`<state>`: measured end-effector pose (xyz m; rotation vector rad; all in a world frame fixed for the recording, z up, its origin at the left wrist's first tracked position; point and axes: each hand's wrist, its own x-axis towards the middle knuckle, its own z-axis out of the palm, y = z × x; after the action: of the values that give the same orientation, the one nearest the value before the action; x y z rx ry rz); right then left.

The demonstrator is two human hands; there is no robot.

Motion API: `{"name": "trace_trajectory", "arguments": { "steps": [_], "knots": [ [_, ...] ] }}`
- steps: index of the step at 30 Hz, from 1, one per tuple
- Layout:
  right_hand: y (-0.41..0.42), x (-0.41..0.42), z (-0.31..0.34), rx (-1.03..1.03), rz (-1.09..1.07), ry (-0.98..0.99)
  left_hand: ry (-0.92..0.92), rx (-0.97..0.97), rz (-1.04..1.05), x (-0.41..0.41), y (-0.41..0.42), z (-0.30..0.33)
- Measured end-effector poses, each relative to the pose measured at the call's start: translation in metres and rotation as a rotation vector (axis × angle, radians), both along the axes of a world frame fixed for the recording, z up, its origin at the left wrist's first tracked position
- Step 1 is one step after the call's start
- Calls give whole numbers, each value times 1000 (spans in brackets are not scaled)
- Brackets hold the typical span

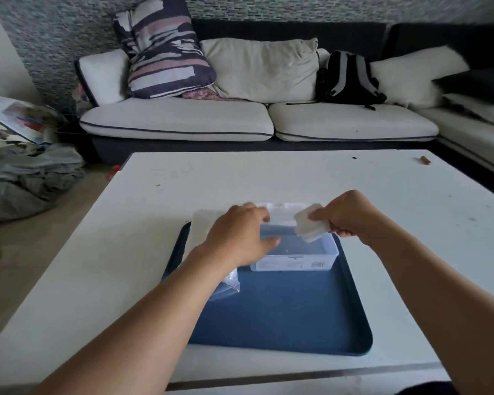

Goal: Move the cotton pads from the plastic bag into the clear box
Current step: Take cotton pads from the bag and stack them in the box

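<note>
A clear box [294, 260] stands open on a blue tray [283, 315], its lid raised at the far side. My right hand [347, 213] pinches a small stack of white cotton pads [310, 226] just above the box's right rim. My left hand [237, 235] hovers over the box's left edge, fingers spread, with nothing clearly in it. Under my left wrist lies the plastic bag [228, 283], partly hidden, with white pads [203, 223] showing at its far end.
The tray sits on a white table [143, 252]. A small brown object [425, 160] lies near the table's far right corner. Beyond it stands a sofa [183, 118] with cushions and a black backpack [348, 78]. Clothes lie piled on the floor at left.
</note>
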<state>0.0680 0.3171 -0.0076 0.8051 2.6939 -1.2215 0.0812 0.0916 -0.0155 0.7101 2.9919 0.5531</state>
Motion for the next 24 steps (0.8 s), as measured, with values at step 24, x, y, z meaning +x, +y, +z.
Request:
{"name": "trace_trajectory", "arguments": {
  "steps": [24],
  "knots": [
    [1,-14,-15,298,62,254,-86,-5,-161,-5,-21,-10]
  ]
}}
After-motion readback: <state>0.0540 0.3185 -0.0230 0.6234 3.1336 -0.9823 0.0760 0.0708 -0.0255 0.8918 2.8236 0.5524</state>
